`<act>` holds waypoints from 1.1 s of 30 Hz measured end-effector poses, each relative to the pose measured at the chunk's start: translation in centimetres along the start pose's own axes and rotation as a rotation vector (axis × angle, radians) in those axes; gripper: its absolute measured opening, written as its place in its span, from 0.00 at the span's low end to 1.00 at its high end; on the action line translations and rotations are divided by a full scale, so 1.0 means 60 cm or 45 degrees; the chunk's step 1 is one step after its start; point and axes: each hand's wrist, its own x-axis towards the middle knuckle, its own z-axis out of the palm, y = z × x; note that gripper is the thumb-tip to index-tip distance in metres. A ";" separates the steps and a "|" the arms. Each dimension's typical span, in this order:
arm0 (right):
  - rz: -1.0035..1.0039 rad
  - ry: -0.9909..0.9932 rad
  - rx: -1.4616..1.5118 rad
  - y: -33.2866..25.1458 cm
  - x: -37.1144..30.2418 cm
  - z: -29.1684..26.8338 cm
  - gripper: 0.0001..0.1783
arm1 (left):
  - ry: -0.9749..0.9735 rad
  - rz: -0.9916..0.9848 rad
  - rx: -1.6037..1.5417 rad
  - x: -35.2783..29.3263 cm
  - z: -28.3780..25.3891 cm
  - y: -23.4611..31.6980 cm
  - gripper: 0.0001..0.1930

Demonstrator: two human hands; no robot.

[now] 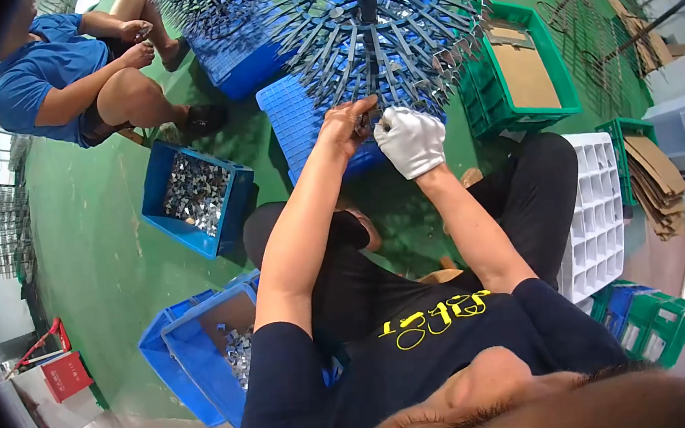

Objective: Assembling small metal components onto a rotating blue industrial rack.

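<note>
In front of me stands a round rack, a dark central post with many thin metal arms fanning out in rings. My bare left hand is at the rack's near lower edge, fingers bent round something small and dark that I cannot make out. Close beside it on the right, my right hand wears a white glove. Its fingers are curled in at the tip of a rack arm, and whatever they pinch is hidden. Under the rack lies a blue plastic crate.
To my left a blue bin holds small shiny metal pieces; another blue bin sits nearer. A green crate with cardboard and a white divided tray are at right. A person in blue sits at far left beside another rack.
</note>
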 end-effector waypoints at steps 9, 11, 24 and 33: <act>0.029 -0.105 0.273 0.005 -0.017 -0.031 0.06 | 0.018 -0.217 0.040 -0.093 -0.023 0.018 0.29; 0.079 -0.240 0.425 -0.006 -0.020 -0.060 0.05 | -0.037 -0.196 0.072 -0.118 -0.022 0.013 0.33; 0.174 -0.587 0.711 0.032 -0.006 -0.103 0.09 | -0.116 -0.027 0.313 -0.171 0.045 0.004 0.22; 0.535 -0.320 0.883 0.056 -0.020 -0.101 0.06 | -0.006 0.239 0.314 -0.156 0.075 -0.002 0.08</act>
